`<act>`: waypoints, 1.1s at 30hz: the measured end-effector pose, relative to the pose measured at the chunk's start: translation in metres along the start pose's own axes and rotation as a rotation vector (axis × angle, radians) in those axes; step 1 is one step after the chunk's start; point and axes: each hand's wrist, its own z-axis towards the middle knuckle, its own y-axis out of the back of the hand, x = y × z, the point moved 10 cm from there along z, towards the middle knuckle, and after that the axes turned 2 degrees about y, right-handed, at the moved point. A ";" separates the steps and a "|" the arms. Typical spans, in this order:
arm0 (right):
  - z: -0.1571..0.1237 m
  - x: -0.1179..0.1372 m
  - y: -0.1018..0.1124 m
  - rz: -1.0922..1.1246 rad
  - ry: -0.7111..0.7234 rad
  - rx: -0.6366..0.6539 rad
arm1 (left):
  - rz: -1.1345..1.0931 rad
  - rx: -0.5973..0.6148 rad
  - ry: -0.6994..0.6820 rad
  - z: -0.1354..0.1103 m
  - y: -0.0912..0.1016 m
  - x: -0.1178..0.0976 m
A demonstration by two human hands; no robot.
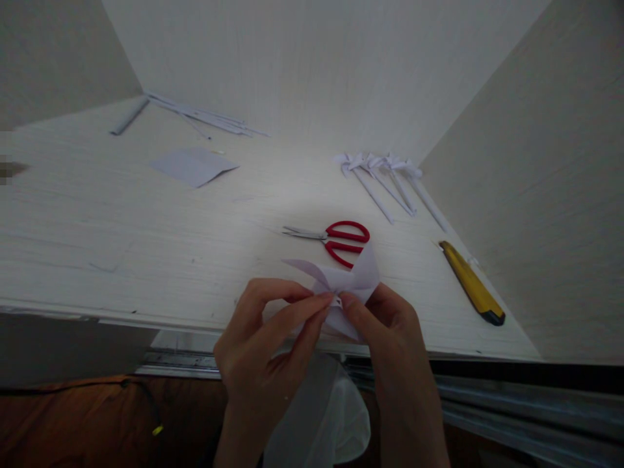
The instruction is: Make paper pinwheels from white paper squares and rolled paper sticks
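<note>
A white paper pinwheel with its blades curled toward the middle is between my two hands, over the front edge of the table. My left hand is closed, thumb and fingers pinching at the pinwheel's centre. My right hand grips the pinwheel from the right, its thumb pressed near the centre and the other fingers partly hidden behind the paper. Just beyond the pinwheel lie red-handled scissors, their blades pointing left and slightly apart; the paper covers part of one handle.
Several finished paper pinwheels on sticks rest at the back right. A yellow utility knife lies by the right wall. Toward the back left are a square paper sheet, thin rolled paper sticks and a thicker paper roll. Walls enclose the table's back and sides.
</note>
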 end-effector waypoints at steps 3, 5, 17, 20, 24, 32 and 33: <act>0.000 -0.001 0.000 -0.012 -0.015 0.008 | 0.022 -0.024 0.050 -0.001 0.002 0.001; 0.000 -0.001 -0.001 -0.004 -0.013 0.025 | 0.031 -0.033 0.081 -0.003 0.003 0.002; -0.001 -0.003 -0.001 0.019 -0.018 0.001 | 0.065 0.045 -0.028 0.002 -0.003 -0.002; 0.000 -0.004 -0.001 0.013 -0.014 0.030 | 0.060 0.069 -0.066 0.003 -0.004 -0.004; 0.001 -0.005 -0.001 -0.033 -0.020 0.052 | 0.068 0.071 -0.072 0.002 -0.003 -0.003; -0.001 -0.004 0.001 -0.023 -0.016 -0.007 | 0.094 0.088 -0.056 0.002 -0.005 0.000; -0.002 -0.004 0.001 -0.015 -0.016 -0.007 | 0.093 0.091 -0.060 0.003 -0.005 -0.001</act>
